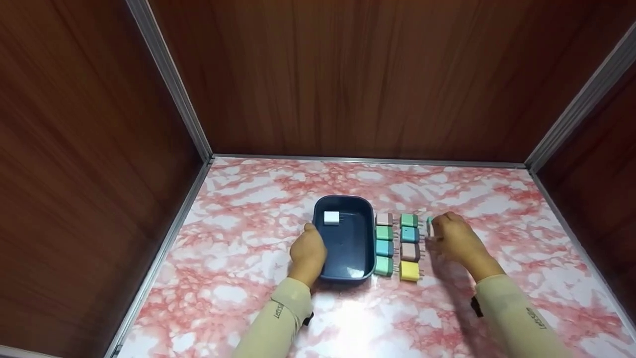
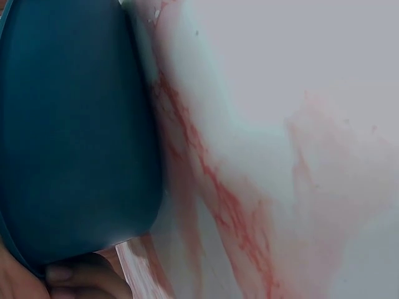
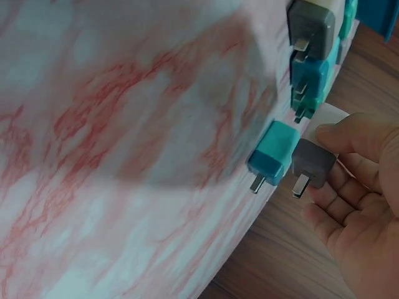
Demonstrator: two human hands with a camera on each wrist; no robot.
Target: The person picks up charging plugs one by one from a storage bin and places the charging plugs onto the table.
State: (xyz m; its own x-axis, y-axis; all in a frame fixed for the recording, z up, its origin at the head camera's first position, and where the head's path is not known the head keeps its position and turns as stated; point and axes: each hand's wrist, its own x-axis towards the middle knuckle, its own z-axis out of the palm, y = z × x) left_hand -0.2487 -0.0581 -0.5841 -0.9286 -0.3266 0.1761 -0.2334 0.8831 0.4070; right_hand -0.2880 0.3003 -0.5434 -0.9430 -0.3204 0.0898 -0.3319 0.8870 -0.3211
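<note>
My left hand (image 1: 308,252) grips the left rim of a dark blue plastic bin (image 1: 343,258); the left wrist view shows its fingers (image 2: 84,277) at the edge of the bin's wall (image 2: 81,137). Inside the bin lies one white charger plug (image 1: 331,218). My right hand (image 3: 365,187) pinches a white charger plug with a grey prong end (image 3: 313,162) between thumb and fingers. Right beside that one is a teal charger plug (image 3: 274,149). In the head view my right hand (image 1: 459,241) is just right of the charger rows and partly hides the held plug.
Two columns of charger plugs stand right of the bin, including a yellow plug (image 1: 409,271), a blue plug (image 1: 410,234) and a green plug (image 1: 409,220). Their prongs point right. Brown wood-grain panels (image 1: 367,79) enclose the marbled red-and-white table (image 1: 238,248) at the back and sides.
</note>
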